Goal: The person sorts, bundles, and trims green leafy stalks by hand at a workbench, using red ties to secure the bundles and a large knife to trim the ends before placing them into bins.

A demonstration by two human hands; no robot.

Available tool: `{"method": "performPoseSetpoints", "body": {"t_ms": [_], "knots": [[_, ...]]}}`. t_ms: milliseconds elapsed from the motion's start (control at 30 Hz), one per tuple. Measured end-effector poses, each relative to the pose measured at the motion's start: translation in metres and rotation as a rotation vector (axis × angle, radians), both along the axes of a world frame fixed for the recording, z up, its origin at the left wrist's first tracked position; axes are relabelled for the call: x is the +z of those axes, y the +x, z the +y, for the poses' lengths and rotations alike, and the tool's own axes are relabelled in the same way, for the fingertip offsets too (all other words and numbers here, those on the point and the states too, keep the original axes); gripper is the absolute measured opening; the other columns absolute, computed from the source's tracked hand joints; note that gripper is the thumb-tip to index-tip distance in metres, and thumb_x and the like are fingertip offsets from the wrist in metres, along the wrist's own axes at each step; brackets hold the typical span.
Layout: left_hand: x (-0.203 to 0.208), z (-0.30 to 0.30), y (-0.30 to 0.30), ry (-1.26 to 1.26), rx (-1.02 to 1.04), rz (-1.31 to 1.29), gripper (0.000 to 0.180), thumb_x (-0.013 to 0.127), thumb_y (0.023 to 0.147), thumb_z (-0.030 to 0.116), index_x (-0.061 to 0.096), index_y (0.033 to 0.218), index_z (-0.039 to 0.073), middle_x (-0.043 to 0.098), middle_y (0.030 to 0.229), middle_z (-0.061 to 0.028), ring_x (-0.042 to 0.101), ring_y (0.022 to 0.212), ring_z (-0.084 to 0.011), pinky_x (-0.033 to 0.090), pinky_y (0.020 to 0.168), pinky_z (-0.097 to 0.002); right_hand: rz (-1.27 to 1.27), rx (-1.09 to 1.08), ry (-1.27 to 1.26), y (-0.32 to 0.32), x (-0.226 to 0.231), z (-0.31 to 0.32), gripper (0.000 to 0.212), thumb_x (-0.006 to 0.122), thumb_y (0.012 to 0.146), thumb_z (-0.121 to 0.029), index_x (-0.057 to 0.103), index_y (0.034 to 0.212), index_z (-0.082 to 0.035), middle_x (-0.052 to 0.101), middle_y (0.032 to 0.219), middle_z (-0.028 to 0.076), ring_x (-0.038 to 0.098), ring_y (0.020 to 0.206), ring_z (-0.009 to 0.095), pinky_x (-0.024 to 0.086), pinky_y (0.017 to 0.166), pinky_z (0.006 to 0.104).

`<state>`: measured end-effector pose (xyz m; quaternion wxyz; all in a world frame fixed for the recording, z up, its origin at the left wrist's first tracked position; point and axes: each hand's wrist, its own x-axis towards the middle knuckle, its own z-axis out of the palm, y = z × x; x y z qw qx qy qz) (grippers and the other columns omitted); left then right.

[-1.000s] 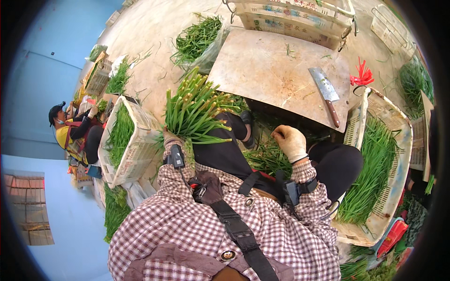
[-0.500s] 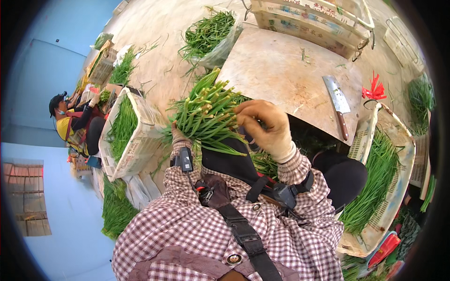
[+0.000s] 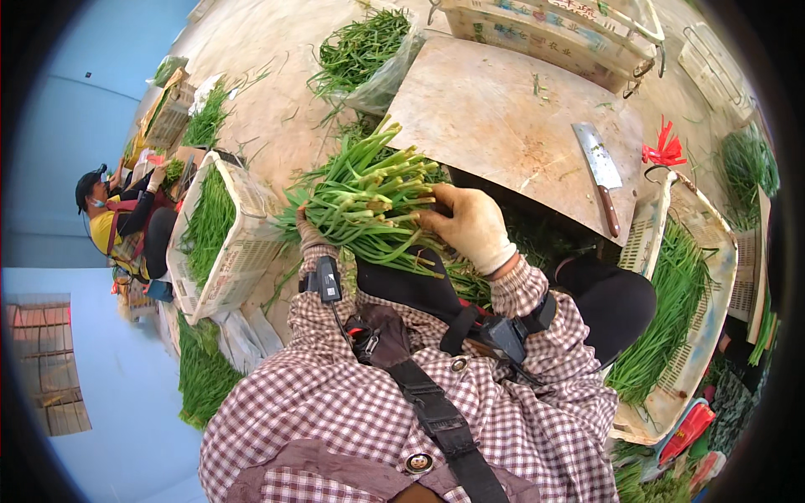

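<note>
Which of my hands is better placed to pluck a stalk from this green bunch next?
Probably your right hand: it is at the stem ends of the green bunch, while your left hand grips its left side.

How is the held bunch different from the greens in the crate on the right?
The bunch is in the left hand; the crate greens lie in the crate. The bunch shows thick, pale-tipped stems; the crate greens look thin and grassy. Both are green.

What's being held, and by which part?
The left hand holds a bunch of green stalks by its left side, away from the cut ends. The right hand is at those ends; whether it grips cannot be told.
</note>
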<state>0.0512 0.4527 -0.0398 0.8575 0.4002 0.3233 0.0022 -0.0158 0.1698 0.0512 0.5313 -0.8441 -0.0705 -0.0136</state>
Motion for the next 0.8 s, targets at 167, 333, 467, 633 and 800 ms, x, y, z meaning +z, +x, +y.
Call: {"method": "performPoseSetpoints", "body": {"t_ms": [167, 333, 467, 633, 800], "knots": [[-0.022, 0.016, 0.011, -0.011, -0.041, -0.129, 0.046, 0.057, 0.073, 0.042, 0.061, 0.101, 0.006, 0.063, 0.102, -0.0140, 0.060, 0.086, -0.0312, 0.052, 0.077, -0.0474, 0.133, -0.044, 0.058, 0.007, -0.018, 0.010, 0.033, 0.071, 0.071, -0.035, 0.068, 0.093, -0.010, 0.065, 0.086, 0.012, 0.063, 0.077, 0.027, 0.049, 0.068, 0.0340], [-0.030, 0.027, 0.013, -0.079, -0.066, -0.215, 0.045, 0.056, 0.073, 0.040, 0.061, 0.101, 0.005, 0.063, 0.103, -0.0145, 0.060, 0.090, -0.0313, 0.051, 0.078, -0.0474, 0.142, -0.180, 0.369, 0.005, -0.045, 0.026, 0.022, 0.069, 0.074, -0.023, 0.067, 0.088, -0.006, 0.063, 0.081, 0.011, 0.061, 0.072, 0.023, 0.048, 0.066, 0.0311], [-0.019, 0.011, 0.008, -0.080, -0.084, -0.149, 0.044, 0.057, 0.073, 0.039, 0.061, 0.100, 0.005, 0.063, 0.101, -0.0145, 0.060, 0.088, -0.0318, 0.051, 0.077, -0.0487, -0.240, -0.384, 0.602, -0.006, -0.026, 0.004, 0.002, 0.059, 0.080, -0.002, 0.060, 0.080, -0.001, 0.059, 0.076, 0.003, 0.054, 0.070, 0.009, 0.045, 0.062, 0.0227], [-0.028, 0.030, 0.010, -0.046, -0.045, -0.065, 0.053, 0.054, 0.073, 0.046, 0.058, 0.111, 0.009, 0.059, 0.111, -0.0138, 0.058, 0.094, -0.0342, 0.049, 0.079, -0.0534, -0.165, 0.101, 0.528, -0.042, 0.012, -0.071, 0.007, 0.060, 0.076, -0.001, 0.059, 0.082, -0.002, 0.055, 0.083, 0.006, 0.051, 0.066, 0.014, 0.045, 0.064, 0.0295], [-0.017, 0.014, 0.009, -0.076, -0.063, -0.164, 0.046, 0.057, 0.073, 0.040, 0.061, 0.102, 0.005, 0.063, 0.102, -0.0145, 0.060, 0.088, -0.0318, 0.052, 0.078, -0.0489, -0.188, -0.232, -0.791, -0.071, 0.010, -0.087, 0.035, 0.068, 0.066, -0.011, 0.063, 0.101, -0.013, 0.060, 0.104, 0.004, 0.056, 0.094, 0.024, 0.043, 0.079, 0.0385]]}}
